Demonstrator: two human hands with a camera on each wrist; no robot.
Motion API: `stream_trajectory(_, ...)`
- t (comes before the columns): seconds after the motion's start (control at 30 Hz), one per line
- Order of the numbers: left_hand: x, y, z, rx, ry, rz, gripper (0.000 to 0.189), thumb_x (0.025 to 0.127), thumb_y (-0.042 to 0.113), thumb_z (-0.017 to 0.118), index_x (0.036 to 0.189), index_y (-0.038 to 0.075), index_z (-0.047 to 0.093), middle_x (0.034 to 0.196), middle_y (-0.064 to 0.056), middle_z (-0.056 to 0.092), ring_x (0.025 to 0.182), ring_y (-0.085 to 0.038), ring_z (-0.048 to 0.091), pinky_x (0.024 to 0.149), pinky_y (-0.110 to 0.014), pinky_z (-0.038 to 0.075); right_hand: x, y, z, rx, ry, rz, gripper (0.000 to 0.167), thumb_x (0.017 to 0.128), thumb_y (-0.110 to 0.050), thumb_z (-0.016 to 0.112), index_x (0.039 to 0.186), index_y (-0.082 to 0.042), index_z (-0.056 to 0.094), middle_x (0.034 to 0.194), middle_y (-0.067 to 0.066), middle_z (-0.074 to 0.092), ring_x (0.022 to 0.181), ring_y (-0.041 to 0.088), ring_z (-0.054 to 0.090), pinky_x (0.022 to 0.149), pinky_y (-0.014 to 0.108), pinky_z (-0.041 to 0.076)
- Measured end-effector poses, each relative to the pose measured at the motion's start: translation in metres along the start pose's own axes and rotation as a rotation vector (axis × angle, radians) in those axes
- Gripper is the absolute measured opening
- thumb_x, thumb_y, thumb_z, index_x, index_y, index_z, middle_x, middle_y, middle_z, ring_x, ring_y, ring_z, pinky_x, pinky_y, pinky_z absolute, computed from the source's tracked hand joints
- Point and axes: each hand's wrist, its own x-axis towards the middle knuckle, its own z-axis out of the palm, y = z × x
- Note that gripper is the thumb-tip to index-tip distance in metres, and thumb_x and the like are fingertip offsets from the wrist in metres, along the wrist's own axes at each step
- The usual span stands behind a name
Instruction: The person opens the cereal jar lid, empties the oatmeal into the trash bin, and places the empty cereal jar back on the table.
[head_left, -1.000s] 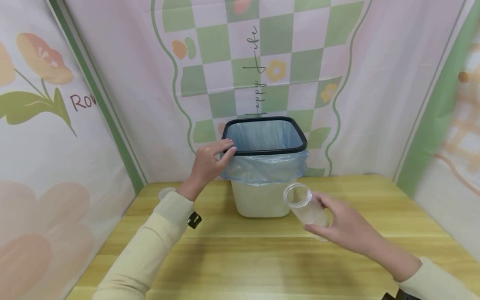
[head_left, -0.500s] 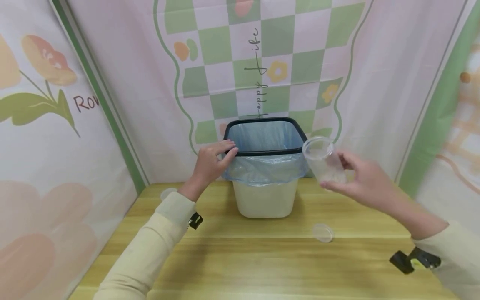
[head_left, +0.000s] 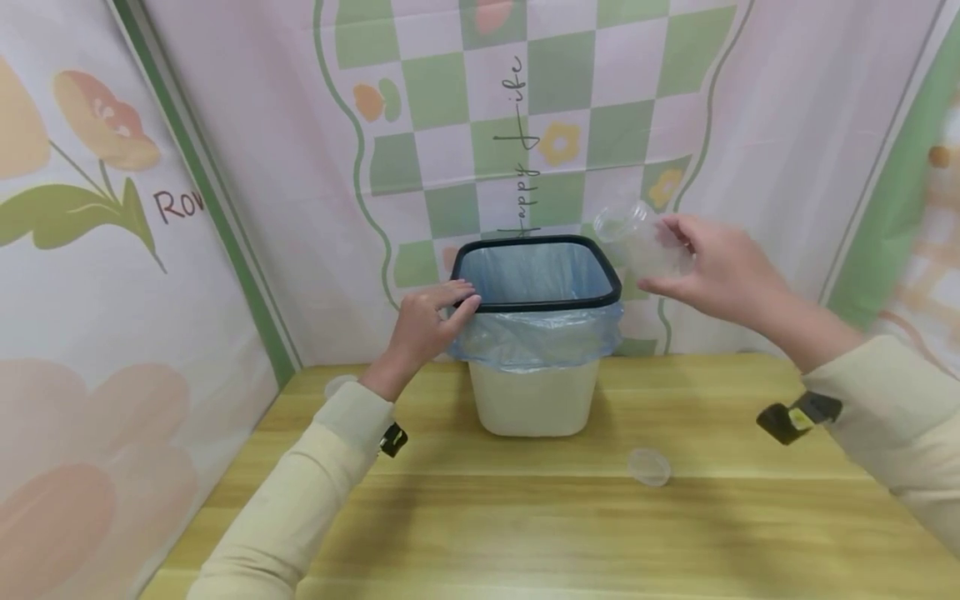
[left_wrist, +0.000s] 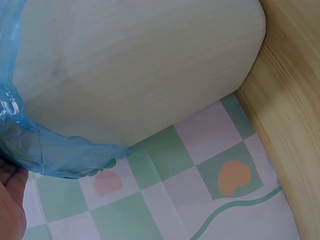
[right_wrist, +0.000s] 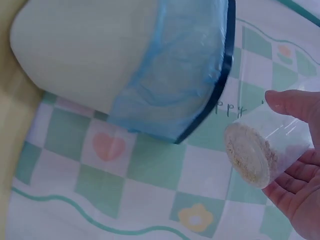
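My right hand [head_left: 720, 267] grips a clear plastic jar [head_left: 660, 250], raised to the right of the trash can [head_left: 534, 400] and tilted with its open mouth toward the can. Pale crumbly powder [right_wrist: 245, 155] shows at the jar's base in the right wrist view. The can is off-white, with a black rim [head_left: 547, 306] and a blue plastic bag [head_left: 536, 337] folded over its outside. My left hand [head_left: 423, 325] holds the can's left rim, fingers over the edge. In the left wrist view only part of that hand shows, beside the bag.
A clear round lid [head_left: 648, 467] lies on the wooden table [head_left: 510, 525] in front of the can, to the right. Another clear round piece [head_left: 340, 385] is partly hidden behind the left forearm. A printed cloth [head_left: 465, 150] hangs behind.
My right hand has lifted the jar from low in front of the can to above rim height, uncovering the lid on the table. The left hand keeps its place on the rim.
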Motion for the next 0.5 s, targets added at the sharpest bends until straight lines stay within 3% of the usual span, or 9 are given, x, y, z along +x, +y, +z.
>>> stream_trajectory(0.13,0.000,0.001,0.000,-0.002,-0.008,-0.004,0.022,0.092,0.017,0.067,0.105,0.001,0.075,0.107,-0.012,0.071,0.106,-0.023,0.066,0.093,-0.036,0.050,0.020,-0.005,-0.005,-0.071,-0.029,-0.021,0.068,0.078,-0.019,0.082,0.129,0.011,0.049,0.110,0.028,0.060,0.091,0.039,0.058,0.075,0.054,0.047)
stream_trajectory(0.37,0.000,0.003,-0.001,0.009,-0.014,-0.003,0.021,0.092,0.017,0.067,0.104,0.001,0.075,0.107,-0.012,0.071,0.106,-0.024,0.066,0.094,-0.036,0.050,0.049,-0.009,-0.005,-0.167,-0.100,-0.062,0.073,0.078,-0.016,0.080,0.134,0.014,0.044,0.124,0.034,0.053,0.111,0.048,0.051,0.093,0.060,0.041)
stream_trajectory(0.5,0.001,0.002,-0.002,0.017,-0.018,-0.003,0.021,0.092,0.017,0.067,0.104,0.002,0.075,0.106,-0.011,0.071,0.106,-0.023,0.066,0.094,-0.036,0.049,0.060,-0.011,-0.002,-0.215,-0.116,-0.089,0.072,0.077,-0.013,0.080,0.133,0.013,0.045,0.121,0.034,0.055,0.106,0.048,0.054,0.090,0.059,0.044)
